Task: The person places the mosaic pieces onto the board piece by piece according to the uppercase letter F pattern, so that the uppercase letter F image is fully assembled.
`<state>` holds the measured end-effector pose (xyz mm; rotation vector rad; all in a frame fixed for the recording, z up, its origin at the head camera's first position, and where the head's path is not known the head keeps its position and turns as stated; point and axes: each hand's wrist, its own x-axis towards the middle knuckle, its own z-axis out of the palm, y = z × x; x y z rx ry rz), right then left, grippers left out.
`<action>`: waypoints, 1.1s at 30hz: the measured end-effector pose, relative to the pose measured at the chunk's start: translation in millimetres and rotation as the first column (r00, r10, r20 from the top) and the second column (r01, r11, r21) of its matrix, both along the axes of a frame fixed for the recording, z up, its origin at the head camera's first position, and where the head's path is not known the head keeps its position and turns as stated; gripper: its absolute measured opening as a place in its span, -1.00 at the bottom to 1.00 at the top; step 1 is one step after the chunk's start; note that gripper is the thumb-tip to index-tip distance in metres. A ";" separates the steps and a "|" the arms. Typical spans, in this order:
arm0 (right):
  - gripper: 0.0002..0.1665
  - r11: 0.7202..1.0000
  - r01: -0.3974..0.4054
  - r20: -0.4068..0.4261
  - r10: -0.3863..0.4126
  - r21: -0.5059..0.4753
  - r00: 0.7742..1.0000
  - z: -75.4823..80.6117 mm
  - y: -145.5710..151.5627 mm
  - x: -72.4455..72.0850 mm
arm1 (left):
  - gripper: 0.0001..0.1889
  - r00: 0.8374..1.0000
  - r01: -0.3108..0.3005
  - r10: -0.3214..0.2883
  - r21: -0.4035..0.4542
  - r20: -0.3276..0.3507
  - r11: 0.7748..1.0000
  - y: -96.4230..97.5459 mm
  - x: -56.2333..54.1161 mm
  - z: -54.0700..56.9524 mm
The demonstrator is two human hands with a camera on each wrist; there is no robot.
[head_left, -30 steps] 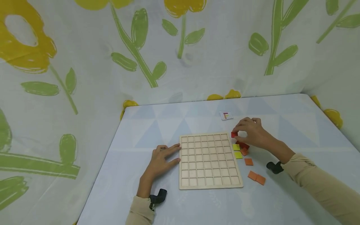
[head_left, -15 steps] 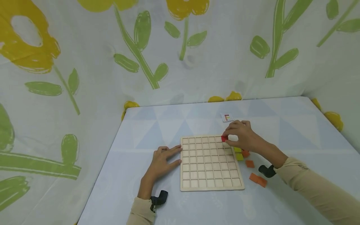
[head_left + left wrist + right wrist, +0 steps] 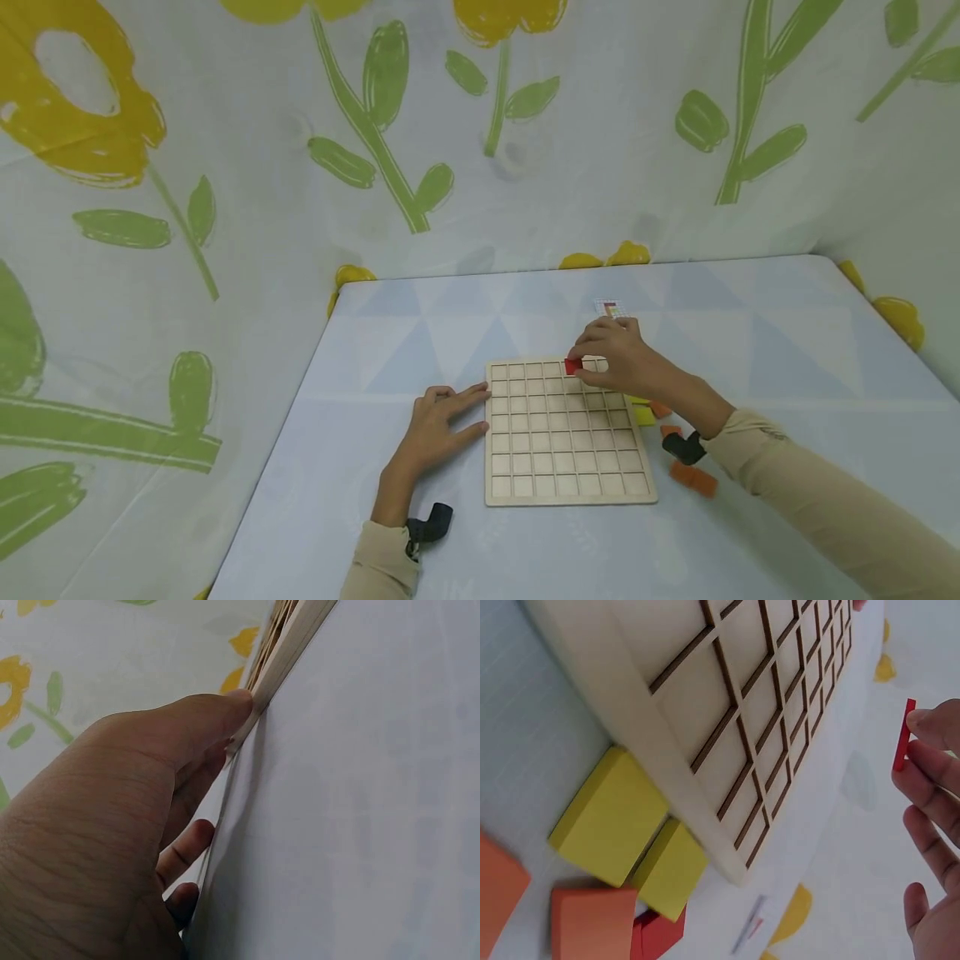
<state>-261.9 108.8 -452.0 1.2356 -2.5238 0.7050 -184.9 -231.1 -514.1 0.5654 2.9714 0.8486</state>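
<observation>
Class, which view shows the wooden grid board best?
The head view: the wooden grid board shows nearly whole, the right hand hiding a corner. The left wrist view shows a strip of edge; the right wrist view, a cropped part.

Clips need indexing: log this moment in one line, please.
right hand: pinches thin red tile above pale wooden grid board | left hand: touches board's left edge | yellow square tiles: beside board

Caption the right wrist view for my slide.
Right hand pinching a thin red tile; square yellow tiles beside a gridded wooden board.
</observation>
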 end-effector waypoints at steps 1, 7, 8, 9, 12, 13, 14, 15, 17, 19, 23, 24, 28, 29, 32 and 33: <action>-0.79 1.000 -0.001 0.005 0.001 0.002 1.000 -0.3 -2.1 -0.4 | -0.45 1.000 0.000 0.000 0.002 0.002 1.000 0.1 0.0 -0.1; -0.82 1.000 -0.013 0.049 0.012 0.012 0.999 -1.4 -14.1 -0.2 | -0.45 1.000 0.004 -0.003 0.006 -0.008 1.000 0.3 -0.5 -1.3; -0.83 1.000 -0.015 0.053 0.014 0.015 0.998 -1.5 -15.9 0.0 | -0.45 1.000 0.007 -0.007 0.003 -0.010 1.000 0.3 -0.7 -1.3; -0.83 1.000 -0.015 0.056 0.014 0.018 0.998 -1.2 -18.0 0.3 | -0.45 1.000 0.011 -0.011 0.003 -0.010 1.000 0.2 -0.7 -1.2; -0.83 0.999 -0.008 0.066 0.005 0.037 0.998 -0.5 -24.0 0.3 | -0.45 1.000 0.013 -0.013 0.001 0.001 1.000 0.2 -1.2 -0.9; -0.83 0.999 -0.004 0.069 0.001 0.045 0.998 -0.4 -26.2 -0.2 | -0.45 1.000 0.010 -0.010 0.001 0.004 1.000 0.1 -1.1 -0.7; -0.82 0.999 -0.004 0.071 0.000 0.050 0.997 -0.1 -28.4 -0.5 | -0.45 1.000 0.005 -0.005 0.000 0.006 1.000 0.1 -1.2 -0.6; -0.82 0.999 -0.004 0.071 0.000 0.053 0.997 0.2 -30.5 -0.7 | -0.45 1.000 0.001 -0.001 -0.003 0.005 1.000 0.1 -1.0 -0.6; -0.82 0.998 -0.006 0.076 0.002 0.055 0.997 0.0 -34.4 -1.3 | -0.46 1.000 -0.004 0.004 -0.003 -0.005 1.000 0.3 -0.7 -0.4; -0.82 0.999 -0.010 0.073 0.006 0.053 0.997 -0.8 -37.7 -1.5 | -0.46 1.000 -0.006 0.006 -0.002 -0.019 1.000 0.5 -0.2 -0.5; -0.82 0.997 -0.004 0.087 -0.002 0.071 0.996 -3.0 -43.5 -1.0 | -0.47 0.999 -0.001 0.001 0.008 -0.043 1.000 0.7 0.2 -1.3; -0.82 0.997 -0.002 0.094 -0.006 0.079 0.996 -3.6 -44.8 -0.7 | -0.46 0.999 0.001 0.000 0.009 -0.044 1.000 0.7 0.3 -1.2; -0.80 0.993 0.001 0.131 -0.016 0.115 0.991 -5.2 -50.5 -0.1 | -0.46 0.999 0.002 -0.002 0.013 -0.040 1.000 0.5 0.5 -0.3; -0.80 0.993 0.001 0.140 -0.018 0.119 0.990 -5.9 -52.0 -0.2 | -0.46 0.999 0.001 -0.001 0.012 -0.037 1.000 0.5 0.5 0.2; -0.80 0.990 0.010 0.150 -0.031 0.138 0.988 -8.0 -56.3 0.1 | -0.46 1.000 0.001 -0.001 0.009 -0.026 1.000 0.0 0.5 1.6; -0.79 0.989 0.014 0.153 -0.036 0.144 0.988 -8.8 -57.5 0.5 | -0.46 1.000 0.002 -0.002 0.008 -0.023 1.000 -0.2 0.5 1.9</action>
